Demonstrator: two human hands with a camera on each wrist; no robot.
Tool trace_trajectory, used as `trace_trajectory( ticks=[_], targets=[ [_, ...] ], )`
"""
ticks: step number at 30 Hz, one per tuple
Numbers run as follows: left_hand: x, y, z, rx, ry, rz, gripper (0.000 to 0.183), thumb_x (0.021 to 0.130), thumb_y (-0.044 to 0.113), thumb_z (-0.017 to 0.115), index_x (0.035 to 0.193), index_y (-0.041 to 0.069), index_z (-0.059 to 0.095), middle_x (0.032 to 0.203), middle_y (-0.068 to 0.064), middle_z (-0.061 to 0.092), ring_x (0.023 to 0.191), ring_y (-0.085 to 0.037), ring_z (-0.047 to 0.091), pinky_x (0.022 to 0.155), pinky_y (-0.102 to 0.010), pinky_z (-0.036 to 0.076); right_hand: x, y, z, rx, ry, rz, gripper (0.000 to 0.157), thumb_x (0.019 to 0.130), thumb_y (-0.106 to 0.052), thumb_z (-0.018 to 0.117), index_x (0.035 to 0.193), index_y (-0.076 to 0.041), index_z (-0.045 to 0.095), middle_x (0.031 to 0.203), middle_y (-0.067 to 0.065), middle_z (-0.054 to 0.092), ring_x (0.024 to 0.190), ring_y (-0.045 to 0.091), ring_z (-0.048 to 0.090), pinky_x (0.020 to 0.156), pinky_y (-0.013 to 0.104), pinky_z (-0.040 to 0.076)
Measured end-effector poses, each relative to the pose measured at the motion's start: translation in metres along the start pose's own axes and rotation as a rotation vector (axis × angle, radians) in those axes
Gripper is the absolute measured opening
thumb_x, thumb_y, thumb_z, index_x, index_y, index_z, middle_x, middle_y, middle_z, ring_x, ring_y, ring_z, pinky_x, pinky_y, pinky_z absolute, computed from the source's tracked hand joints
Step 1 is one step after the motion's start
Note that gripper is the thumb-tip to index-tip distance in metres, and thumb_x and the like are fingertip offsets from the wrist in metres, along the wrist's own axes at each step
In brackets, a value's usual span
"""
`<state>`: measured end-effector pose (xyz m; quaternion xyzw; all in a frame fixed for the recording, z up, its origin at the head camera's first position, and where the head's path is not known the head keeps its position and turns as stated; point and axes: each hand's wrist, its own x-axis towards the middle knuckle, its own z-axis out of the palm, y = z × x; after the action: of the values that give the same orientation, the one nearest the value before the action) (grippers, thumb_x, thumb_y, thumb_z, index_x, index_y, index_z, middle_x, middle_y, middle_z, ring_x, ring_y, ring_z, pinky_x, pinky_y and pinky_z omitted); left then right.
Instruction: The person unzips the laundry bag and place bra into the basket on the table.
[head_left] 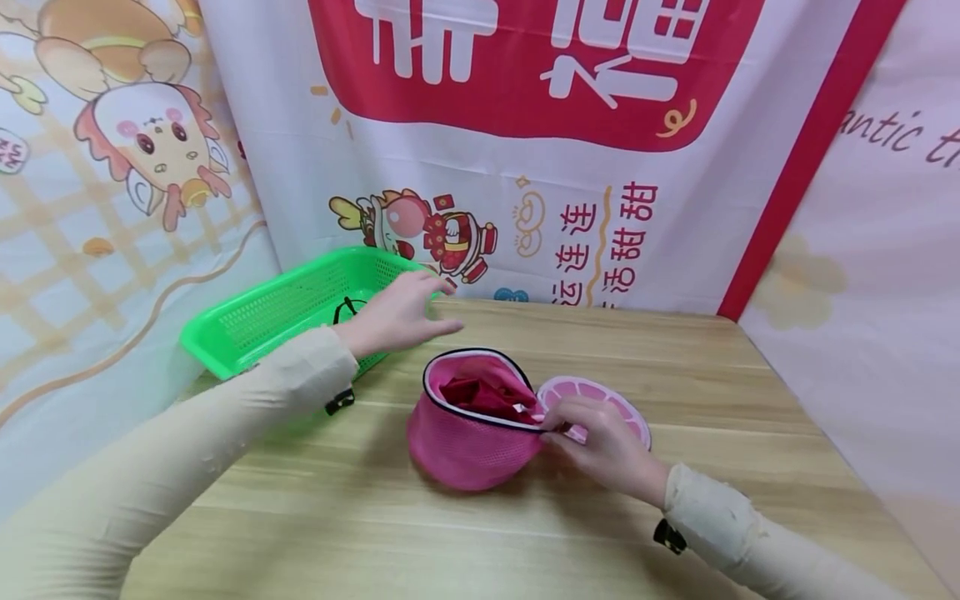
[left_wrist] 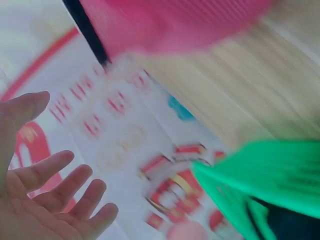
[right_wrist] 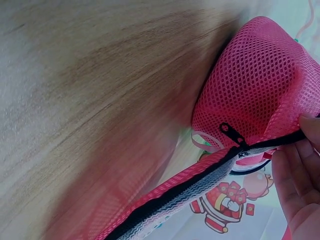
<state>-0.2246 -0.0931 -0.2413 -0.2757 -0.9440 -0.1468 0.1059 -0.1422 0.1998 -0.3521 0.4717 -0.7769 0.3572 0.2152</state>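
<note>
A pink mesh laundry bag (head_left: 472, 454) stands on the table with its round mouth unzipped and dark red cloth (head_left: 487, 397) inside. Its lid (head_left: 633, 414), patterned like a pink citrus slice, is folded out to the right. My right hand (head_left: 603, 442) pinches the zippered rim between thumb and fingers. In the right wrist view a black zipper pull (right_wrist: 232, 135) hangs near that grip. My left hand (head_left: 401, 312) hovers between the bag and the green basket, fingers spread and holding nothing; the left wrist view shows its palm (left_wrist: 45, 210) bare.
The green plastic basket (head_left: 206, 350) stands at the back left, with a dark item with a thin black strap (head_left: 347, 308) in it. Printed cloth walls (head_left: 675, 225) enclose the wooden table (head_left: 750, 467) at the back and both sides.
</note>
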Motion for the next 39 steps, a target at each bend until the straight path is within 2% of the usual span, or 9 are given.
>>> trace_trajectory(
  ticks=[5,11,17,21,27,33,39],
  targets=[
    [-0.003,0.035,0.004,-0.009,-0.066,0.137,0.054,0.078,0.051,0.060,0.115,0.010,0.056,0.114,-0.003,0.052,0.108,-0.020,0.044,0.091,-0.036,0.038,0.000,-0.001,-0.001,-0.006,-0.009,0.007,0.026,0.068,0.002,0.074,0.086,-0.015,0.064,0.083,-0.008,0.061,0.077,0.007,0.057,0.070,0.020,0.048],
    [-0.005,0.052,0.007,-0.033,-0.222,0.205,0.053,0.078,0.050,0.060,0.114,0.010,0.057,0.110,0.000,0.056,0.104,-0.013,0.048,0.087,-0.028,0.040,0.000,-0.003,-0.002,-0.016,-0.016,0.021,0.026,0.069,0.002,0.074,0.086,-0.015,0.064,0.083,-0.008,0.061,0.078,0.007,0.057,0.072,0.018,0.047],
    [-0.002,0.058,0.010,-0.055,-0.346,0.207,0.053,0.078,0.048,0.062,0.114,0.009,0.057,0.108,-0.001,0.058,0.102,-0.014,0.050,0.085,-0.026,0.040,-0.001,-0.003,-0.003,-0.011,-0.015,0.011,0.023,0.070,-0.001,0.074,0.087,-0.015,0.064,0.084,-0.008,0.061,0.078,0.008,0.057,0.073,0.018,0.047],
    [0.002,0.064,0.016,-0.063,-0.387,0.182,0.054,0.075,0.051,0.064,0.112,0.012,0.058,0.102,0.004,0.058,0.095,-0.011,0.050,0.079,-0.025,0.042,-0.003,-0.002,-0.002,-0.011,0.009,-0.015,0.024,0.069,0.000,0.074,0.086,-0.014,0.064,0.082,-0.006,0.061,0.077,0.010,0.058,0.072,0.018,0.047],
    [0.003,0.068,0.035,-0.092,-0.426,0.172,0.048,0.069,0.052,0.069,0.100,0.015,0.061,0.085,0.007,0.058,0.081,-0.010,0.052,0.066,-0.024,0.043,-0.004,-0.001,-0.002,-0.010,0.018,-0.032,0.025,0.068,0.001,0.075,0.085,-0.014,0.064,0.081,-0.006,0.061,0.075,0.010,0.058,0.071,0.019,0.047],
    [-0.003,0.062,0.056,-0.181,-0.479,0.202,0.049,0.071,0.041,0.072,0.105,0.009,0.060,0.096,0.003,0.062,0.088,-0.009,0.056,0.075,-0.021,0.043,-0.005,-0.002,-0.003,-0.018,0.001,-0.015,0.027,0.067,0.003,0.075,0.085,-0.013,0.065,0.082,-0.007,0.061,0.078,0.008,0.057,0.073,0.018,0.046],
    [-0.006,0.051,0.068,-0.256,-0.486,0.310,0.053,0.071,0.042,0.072,0.117,0.020,0.059,0.107,0.007,0.059,0.099,-0.007,0.051,0.083,-0.023,0.041,-0.005,-0.002,-0.004,-0.015,-0.001,-0.013,0.027,0.067,0.003,0.074,0.086,-0.014,0.065,0.084,-0.008,0.062,0.079,0.008,0.057,0.074,0.018,0.046]
  ],
)
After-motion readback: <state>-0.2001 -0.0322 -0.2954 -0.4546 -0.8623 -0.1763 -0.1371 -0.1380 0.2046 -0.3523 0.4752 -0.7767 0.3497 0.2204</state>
